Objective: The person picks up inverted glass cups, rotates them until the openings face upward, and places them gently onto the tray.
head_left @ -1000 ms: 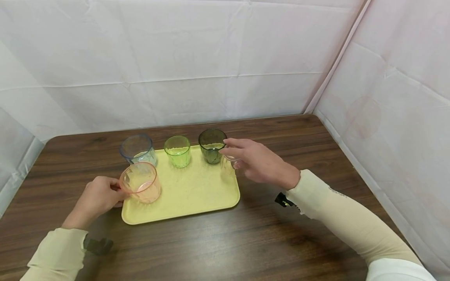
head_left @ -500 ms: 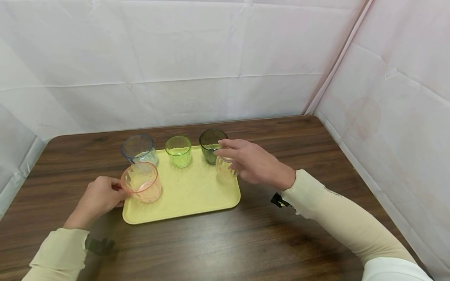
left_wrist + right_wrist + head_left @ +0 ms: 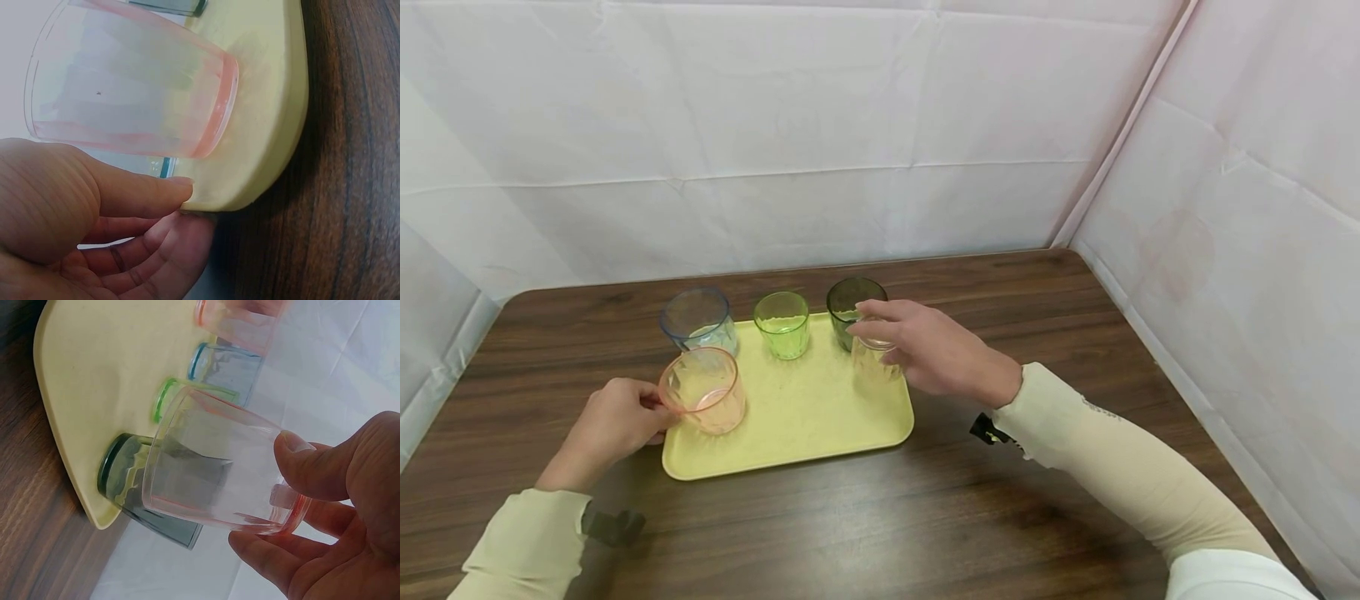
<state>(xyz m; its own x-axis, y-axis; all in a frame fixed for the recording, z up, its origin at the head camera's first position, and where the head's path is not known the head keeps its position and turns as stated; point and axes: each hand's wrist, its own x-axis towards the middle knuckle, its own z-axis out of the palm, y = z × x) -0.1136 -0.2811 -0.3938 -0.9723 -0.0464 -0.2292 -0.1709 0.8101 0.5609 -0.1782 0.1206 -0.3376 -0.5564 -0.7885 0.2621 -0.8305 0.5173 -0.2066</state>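
My left hand [image 3: 613,421] pinches the left rim of a yellow tray [image 3: 805,425], thumb on top and fingers beneath, as the left wrist view shows. Just inside that rim stands an orange-pink cup [image 3: 137,81], upright. With thumb and fingers my right hand [image 3: 936,348] grips a clear, faintly pink cup [image 3: 212,462] near its thick base. This cup is upside down, its wide mouth facing the tray's right part. A smoky dark-green cup [image 3: 844,321] stands upright right behind it, partly hidden by the hand and the clear cup.
A light-green cup [image 3: 782,329] stands upright at the tray's back middle, with a blue-rimmed cup [image 3: 700,321] to its left, behind the orange-pink one. The tray lies on a dark wood table [image 3: 850,517]. White cloth walls [image 3: 790,125] rise behind and to the sides.
My right hand has moved left with the upside-down clear cup, from the tray's right edge further in over the tray. The left hand keeps its pinch on the tray rim.
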